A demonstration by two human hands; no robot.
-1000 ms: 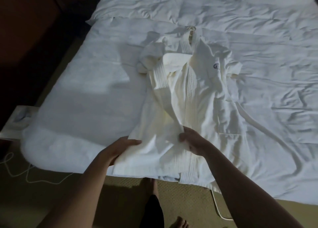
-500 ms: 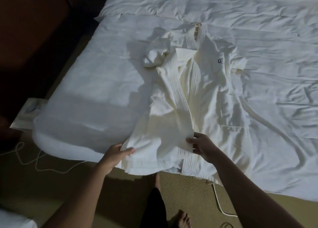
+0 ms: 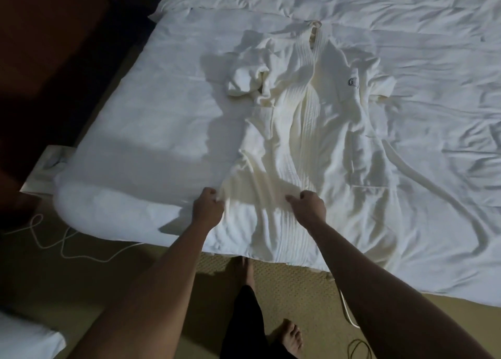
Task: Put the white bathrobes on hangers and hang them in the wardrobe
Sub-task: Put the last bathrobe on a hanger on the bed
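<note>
bathrobe (image 3: 311, 131): white, ribbed lapels, crumpled on bed (image 3: 151, 120) | chest emblem (image 3: 353, 82): dark, unreadable | left hand (image 3: 207, 209): pinching robe fabric | right hand (image 3: 307, 205): gripping ribbed front edge | sheets wrinkled

Both bare forearms reached forward and away from the body, roughly parallel, the left entering from the lower left and the right from the lower right. The left hand (image 3: 208, 206) was turned knuckles-up, its fingers curled under and pinching a fold of the white bathrobe (image 3: 306, 131) at the hand's inner side. The right hand (image 3: 309, 205) sat level with it and a little apart, also knuckles-up, with thumb and fingers bunched on the cloth. Both wrists were straight. Below, between the arms, two bare feet (image 3: 288, 337) and a dark trouser leg showed.
</note>
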